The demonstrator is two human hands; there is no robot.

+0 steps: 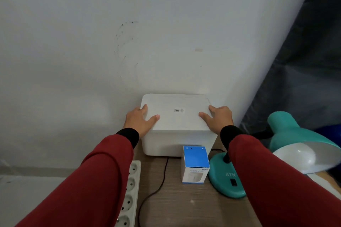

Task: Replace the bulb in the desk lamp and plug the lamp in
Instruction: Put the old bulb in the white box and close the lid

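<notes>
Both hands, left (138, 120) and right (220, 117), fingers apart, flank the box lid (175, 112); we'd lift evenly (lamp (287, 145) waits right, on the tabletop (184, 204)).

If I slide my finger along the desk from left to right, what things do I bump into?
White plastic power strip → thin black cord → small blue-and-white cardboard box → round teal lamp base → teal lamp shade with white bulb.
</notes>
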